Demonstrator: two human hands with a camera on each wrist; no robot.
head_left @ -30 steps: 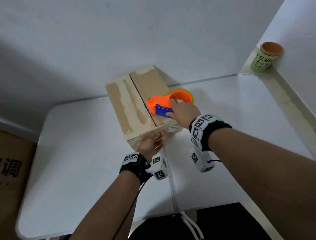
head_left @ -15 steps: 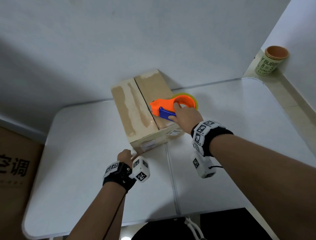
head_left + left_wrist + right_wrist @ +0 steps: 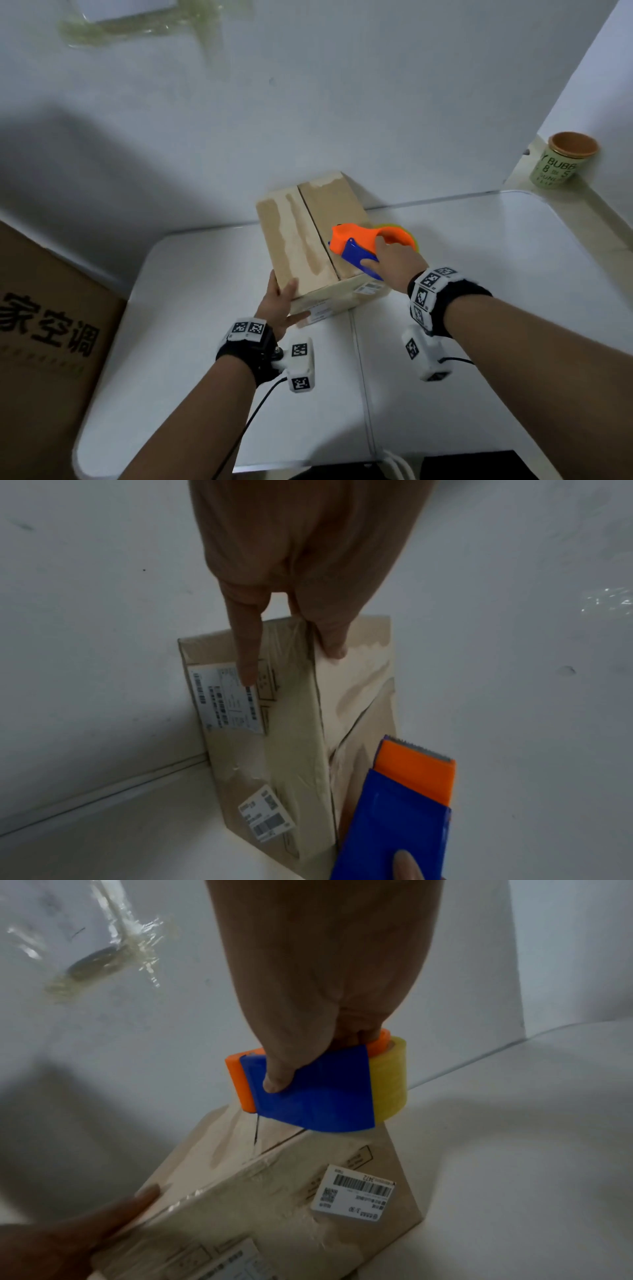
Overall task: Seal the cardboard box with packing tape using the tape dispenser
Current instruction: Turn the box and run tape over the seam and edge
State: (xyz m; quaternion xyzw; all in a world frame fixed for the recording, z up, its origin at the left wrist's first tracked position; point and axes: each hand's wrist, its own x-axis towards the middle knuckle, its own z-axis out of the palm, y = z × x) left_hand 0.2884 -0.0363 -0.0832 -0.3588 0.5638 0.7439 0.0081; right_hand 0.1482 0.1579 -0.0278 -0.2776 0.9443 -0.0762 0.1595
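Since half a second back the left hand (image 3: 279, 301) has come off the worktop (image 3: 191, 308) and returned to the cardboard box (image 3: 301, 240): it now clamps the near-left corner, thumb on the top flap, straight fingers (image 3: 248, 653) flat down the labelled near side. The box sits at the far edge of the worktop by the wall. Meanwhile the right hand (image 3: 394, 263) has kept its grip on the tape dispenser (image 3: 363, 245), fingers curled through the orange handle, thumb (image 3: 277, 1074) pressed on the blue plate, the yellowish roll (image 3: 388, 1077) trailing behind. It's riding over the box's right flap, just right of the centre seam (image 3: 317, 240), near the box's front edge. My take: no fresh strip is down yet, so centre the nose over that seam first. Start the tape a bit down the near side so it has something to bite on, keep the dispenser tilted low and run toward the far edge in one steady pull. That left hand needs to hold firm or the box will slide.
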